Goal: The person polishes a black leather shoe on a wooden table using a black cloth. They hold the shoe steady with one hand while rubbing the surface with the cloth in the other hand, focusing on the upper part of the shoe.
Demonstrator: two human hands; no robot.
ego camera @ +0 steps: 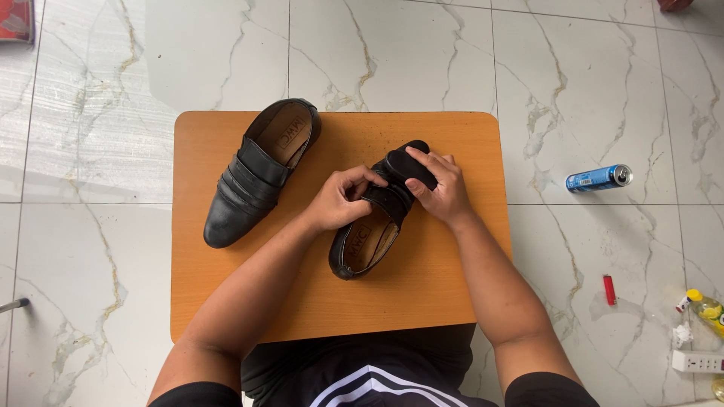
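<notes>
Two black shoes on the orange desk (422, 301): one loafer (256, 177) lying free at left, one held shoe (373, 226) at centre, left hand (339, 200) and right hand (445, 188) each with grip closed on its upper; one blue can (599, 178) and one red lighter (609, 289) on the floor at right.

Marble floor (113, 75), white with gold veins. Right of frame: blue drink can (599, 178) lying on its side; below it, red lighter (608, 289). Lower right edge: yellow-capped bottle (707, 309), white power strip (697, 362), crumpled paper (682, 334).

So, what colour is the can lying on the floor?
Blue, with silver ends: the can, head view.
</notes>
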